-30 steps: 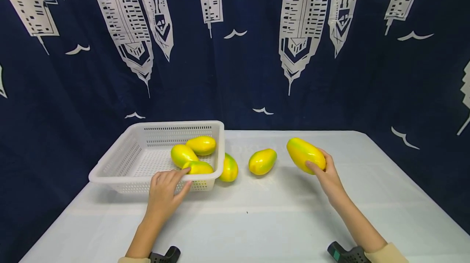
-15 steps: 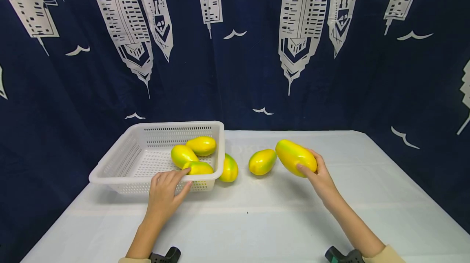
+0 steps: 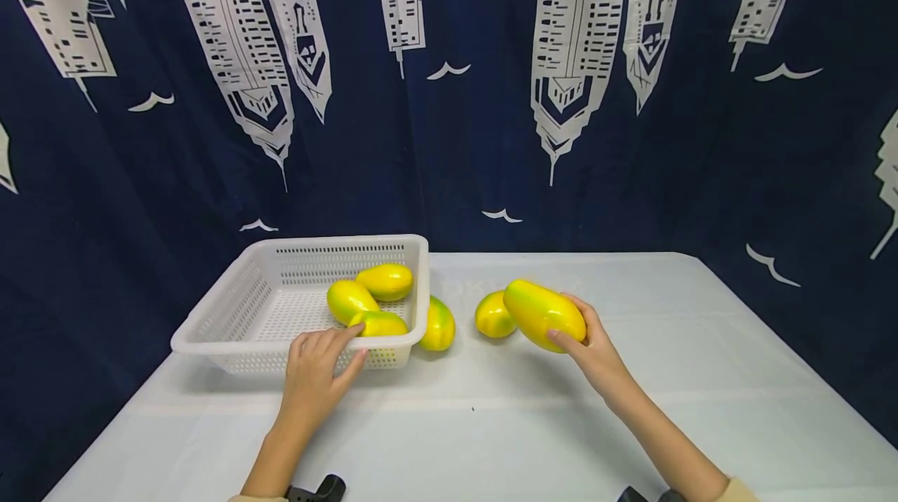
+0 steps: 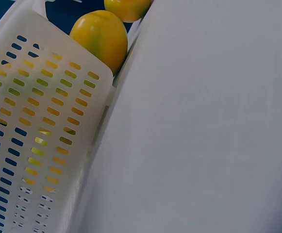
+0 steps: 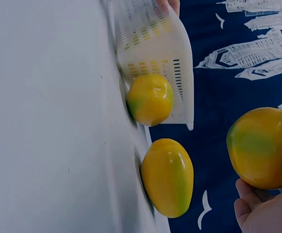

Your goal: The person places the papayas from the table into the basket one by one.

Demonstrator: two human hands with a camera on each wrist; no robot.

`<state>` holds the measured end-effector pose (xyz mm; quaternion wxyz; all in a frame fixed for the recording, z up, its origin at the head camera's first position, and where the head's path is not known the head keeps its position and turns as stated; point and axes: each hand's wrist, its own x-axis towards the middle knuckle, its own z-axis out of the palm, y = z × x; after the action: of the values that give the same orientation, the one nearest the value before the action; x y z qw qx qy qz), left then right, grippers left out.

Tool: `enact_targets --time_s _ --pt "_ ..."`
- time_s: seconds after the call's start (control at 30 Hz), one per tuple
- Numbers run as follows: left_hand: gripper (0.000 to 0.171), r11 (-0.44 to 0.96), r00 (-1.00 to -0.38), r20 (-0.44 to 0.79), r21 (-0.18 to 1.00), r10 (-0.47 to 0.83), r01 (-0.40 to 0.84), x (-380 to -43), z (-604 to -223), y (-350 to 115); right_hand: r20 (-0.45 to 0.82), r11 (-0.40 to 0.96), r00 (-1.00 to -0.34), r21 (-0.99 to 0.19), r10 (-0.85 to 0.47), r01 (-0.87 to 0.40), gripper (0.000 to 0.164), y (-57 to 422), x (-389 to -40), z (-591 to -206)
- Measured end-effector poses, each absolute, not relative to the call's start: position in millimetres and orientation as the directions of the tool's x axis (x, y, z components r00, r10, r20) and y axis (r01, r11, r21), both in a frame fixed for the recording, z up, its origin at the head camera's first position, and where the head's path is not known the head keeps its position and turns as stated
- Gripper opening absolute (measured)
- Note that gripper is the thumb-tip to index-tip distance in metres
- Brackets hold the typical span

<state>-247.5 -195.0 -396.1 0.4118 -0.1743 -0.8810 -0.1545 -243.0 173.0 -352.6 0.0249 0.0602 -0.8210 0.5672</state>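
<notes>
My right hand [image 3: 595, 350] holds a yellow-green mango [image 3: 543, 313] above the table, thumb on its near side and fingers behind. In the right wrist view, this mango [image 5: 259, 145] sits in the fingers at the right edge. My left hand [image 3: 313, 373] grips the front rim of a white perforated basket [image 3: 217, 346], fingers over the rim and thumb outside. Inside the basket lie three mangoes; the index fingertip is right at the nearest mango [image 3: 381, 323]. Only a bit of the left hand shows in the left wrist view, beside the basket wall [image 4: 94, 104].
One mango [image 3: 439, 324] stands on the table against the basket's right side. Another mango [image 3: 493, 316] lies farther right, partly hidden behind the held one. The white table [image 3: 435, 447] runs back to a dark blue curtain [image 3: 449, 151] printed with buildings.
My right hand has carried its mango leftward and slightly down, so it now overlaps the loose mango on the table. The left hand has stayed on the basket rim.
</notes>
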Motion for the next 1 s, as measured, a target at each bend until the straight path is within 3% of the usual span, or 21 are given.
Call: enact_targets --time_s 1.0 --pt "0.037 0.894 -0.6 0.779 0.122 0.183 0.432 -247.6 -397.0 -195.3 0.088 0.32 -0.977 -0.936 -0.193 -0.147 0.065 123.0 -216.7 -359.3"
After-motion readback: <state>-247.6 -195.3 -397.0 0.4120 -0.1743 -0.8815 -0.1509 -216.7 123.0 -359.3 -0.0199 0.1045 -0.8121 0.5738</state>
